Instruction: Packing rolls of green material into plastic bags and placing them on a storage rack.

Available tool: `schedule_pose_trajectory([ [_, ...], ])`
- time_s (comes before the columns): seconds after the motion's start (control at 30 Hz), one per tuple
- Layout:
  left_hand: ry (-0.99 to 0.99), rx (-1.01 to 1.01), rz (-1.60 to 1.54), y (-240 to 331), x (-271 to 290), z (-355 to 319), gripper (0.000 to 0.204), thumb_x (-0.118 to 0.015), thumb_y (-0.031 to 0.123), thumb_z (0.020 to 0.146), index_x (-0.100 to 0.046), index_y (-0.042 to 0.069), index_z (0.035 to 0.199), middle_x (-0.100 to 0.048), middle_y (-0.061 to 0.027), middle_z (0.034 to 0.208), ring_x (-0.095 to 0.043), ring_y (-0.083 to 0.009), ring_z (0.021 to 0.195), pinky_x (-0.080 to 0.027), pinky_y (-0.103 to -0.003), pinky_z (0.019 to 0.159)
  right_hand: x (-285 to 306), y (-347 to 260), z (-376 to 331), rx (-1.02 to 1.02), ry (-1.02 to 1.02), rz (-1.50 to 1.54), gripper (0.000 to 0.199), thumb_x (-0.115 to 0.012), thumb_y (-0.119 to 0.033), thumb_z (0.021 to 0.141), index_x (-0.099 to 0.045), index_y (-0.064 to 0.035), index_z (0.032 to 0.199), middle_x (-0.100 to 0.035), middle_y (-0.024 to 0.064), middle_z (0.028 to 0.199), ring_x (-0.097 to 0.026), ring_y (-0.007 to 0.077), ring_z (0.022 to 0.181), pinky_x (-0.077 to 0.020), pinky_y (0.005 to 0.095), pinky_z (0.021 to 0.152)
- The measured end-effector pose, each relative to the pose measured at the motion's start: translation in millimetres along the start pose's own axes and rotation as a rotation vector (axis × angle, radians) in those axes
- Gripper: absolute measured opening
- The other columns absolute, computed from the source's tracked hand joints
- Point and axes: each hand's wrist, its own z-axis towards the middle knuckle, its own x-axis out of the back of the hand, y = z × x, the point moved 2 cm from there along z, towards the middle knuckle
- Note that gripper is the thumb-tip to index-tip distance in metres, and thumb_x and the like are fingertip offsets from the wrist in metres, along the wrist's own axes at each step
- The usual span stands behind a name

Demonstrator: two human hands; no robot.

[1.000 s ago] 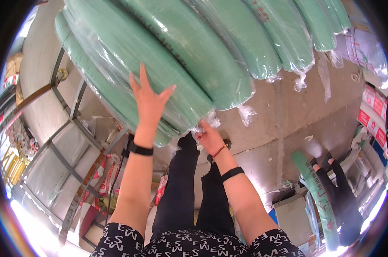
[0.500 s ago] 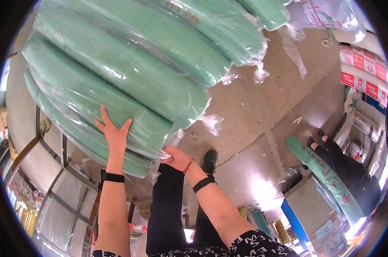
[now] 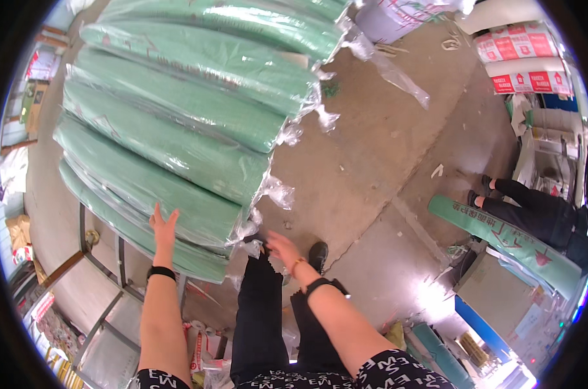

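Several thick green rolls in clear plastic lie side by side in a stack [image 3: 177, 146] at the upper left. My left hand [image 3: 164, 225] rests on one of the lower rolls [image 3: 206, 214], its fingers spread over the plastic. My right hand [image 3: 283, 250] is just off the near ends of the rolls, beside a gathered plastic wrapper end [image 3: 245, 230]. Its fingers look extended and slightly blurred, and I see nothing held in them.
Dark metal framing [image 3: 121, 259] stands at the left. Another green roll [image 3: 501, 240] slants at the right beside a person in dark clothes [image 3: 534, 207]. Red-and-white wrapped rolls [image 3: 517, 48] are stacked at the upper right. My shoe [image 3: 317, 256] is on the concrete floor [image 3: 365, 175].
My right hand has let go of the wrapper end and moved slightly right. My left hand still lies on the rolls. The view has shifted, showing more of the stack.
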Motion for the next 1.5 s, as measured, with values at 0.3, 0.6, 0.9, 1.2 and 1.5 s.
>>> schedule_pose_trajectory([
  [0.3, -0.204, -0.367, -0.035, 151.4, -108.9, -204.3, 0.043, -0.064, 0.029, 0.085, -0.059, 0.005, 0.121, -0.058, -0.0181, 0.123, -0.053, -0.0306, 0.116, -0.04, -0.038, 0.1, 303.4, -50.7, -156.5, 0.221, 0.328, -1.206, 0.041, -0.056, -0.019, 0.083, -0.061, 0.0004, 0.119, -0.068, 0.0114, 0.107, -0.065, 0.0199, 0.092, -0.0511, 0.0282, 0.081],
  [0.6, -0.677, -0.599, -0.018, 326.4, -167.3, -273.3, 0.039, -0.06, 0.031, 0.088, -0.06, 0.004, 0.116, -0.065, -0.0152, 0.108, -0.062, -0.0292, 0.103, -0.047, -0.036, 0.089, 335.8, -149.5, -279.4, 0.12, 0.419, -0.017, 0.023, -0.056, -0.021, 0.088, -0.065, -0.0077, 0.104, -0.066, 0.0051, 0.085, -0.063, 0.0126, 0.073, -0.0486, 0.0256, 0.06],
  [0.9, -0.945, -0.687, 0.259, 402.1, -187.6, -187.4, 0.029, -0.059, 0.03, 0.088, -0.065, 0.008, 0.107, -0.069, -0.0137, 0.098, -0.065, -0.0279, 0.095, -0.05, -0.036, 0.081, 264.9, -329.2, -161.5, 0.304, 0.463, -0.428, 0.031, -0.058, -0.03, 0.086, -0.068, -0.0045, 0.1, -0.066, 0.0051, 0.079, -0.061, 0.0115, 0.07, -0.0463, 0.026, 0.063],
  [1.2, -0.899, -0.613, 0.373, 522.3, -162.7, -101.8, 0.025, -0.063, 0.023, 0.087, -0.064, 0.006, 0.105, -0.067, -0.0137, 0.096, -0.066, -0.0281, 0.091, -0.051, -0.036, 0.079, 265.5, -548.0, -39.4, 0.219, 0.615, -0.501, 0.042, -0.054, -0.041, 0.084, -0.068, -0.0065, 0.103, -0.068, 0.0166, 0.101, -0.062, 0.0349, 0.098, -0.0478, 0.0413, 0.085],
  [1.5, -0.444, -0.664, 0.464, 562.0, -246.1, -82.6, 0.03, -0.069, 0.015, 0.075, -0.063, 0.011, 0.104, -0.057, -0.0125, 0.099, -0.054, -0.0331, 0.094, -0.044, -0.043, 0.082, 418.5, -672.2, 227.7, 0.113, 0.739, -1.712, 0.038, -0.043, -0.032, 0.095, -0.062, -0.0098, 0.12, -0.049, 0.0138, 0.137, -0.043, 0.0317, 0.128, -0.0354, 0.0438, 0.106],
])
